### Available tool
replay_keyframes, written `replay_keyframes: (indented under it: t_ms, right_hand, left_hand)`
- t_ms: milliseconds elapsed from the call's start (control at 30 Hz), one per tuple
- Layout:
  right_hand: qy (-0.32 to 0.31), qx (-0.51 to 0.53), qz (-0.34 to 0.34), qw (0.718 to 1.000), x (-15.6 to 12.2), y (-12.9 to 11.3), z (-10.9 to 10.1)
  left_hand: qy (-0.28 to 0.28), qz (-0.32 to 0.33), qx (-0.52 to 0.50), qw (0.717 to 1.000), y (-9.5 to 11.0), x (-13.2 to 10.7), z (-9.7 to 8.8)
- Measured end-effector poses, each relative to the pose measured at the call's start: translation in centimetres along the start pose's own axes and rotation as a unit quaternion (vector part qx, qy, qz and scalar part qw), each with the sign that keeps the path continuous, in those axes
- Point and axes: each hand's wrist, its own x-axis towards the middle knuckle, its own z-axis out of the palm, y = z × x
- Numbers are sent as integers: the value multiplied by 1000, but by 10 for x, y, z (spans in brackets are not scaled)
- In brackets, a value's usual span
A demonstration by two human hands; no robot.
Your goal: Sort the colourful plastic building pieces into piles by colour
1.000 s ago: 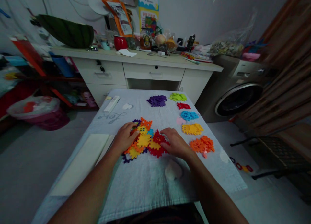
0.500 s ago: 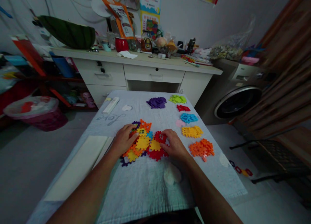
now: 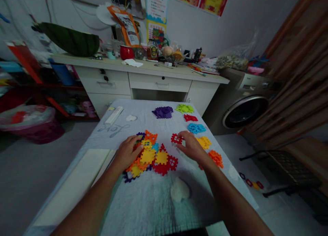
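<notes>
Pinching a red, square, toothed plastic tile (image 3: 176, 138) by its edge beside the multicoloured plastic-tile heap (image 3: 148, 156), my right hand (image 3: 189, 144) is needing light pressure; I cannot tell whether my left hand (image 3: 127, 150) is gripping.

Orange pile (image 3: 216, 158) partly hidden, curtain (image 3: 294, 61) cut off

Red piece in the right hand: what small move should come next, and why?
Probably carry the red piece to the small red pile: the right hand holds it apart from the mixed pile, and the small pile matches its colour.
</notes>
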Motion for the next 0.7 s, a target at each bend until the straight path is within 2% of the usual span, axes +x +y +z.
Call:
replay_keyframes:
  t_ms: [100, 167, 300, 400, 533, 700]
  right_hand:
    - [-3, -56, 1, 998, 32, 27, -22]
    - [1, -91, 17, 996, 58, 50, -29]
    - [9, -153, 139, 978, 102, 94, -28]
    - [10, -175, 210, 962, 123, 116, -20]
    - [2, -194, 253, 948, 137, 130, -9]
    - [-2, -196, 271, 943, 143, 129, -6]
  left_hand:
    - [2, -3, -3, 1000, 1, 0, -1]
    - [1, -6, -6, 1000, 2, 0, -1]
    - [-6, -10, -5, 1000, 4, -1, -2]
    - [-7, -8, -2, 1000, 5, -1, -2]
    - [-8, -7, -2, 1000, 6, -2, -4]
    - [-6, -7, -9, 1000, 9, -2, -6]
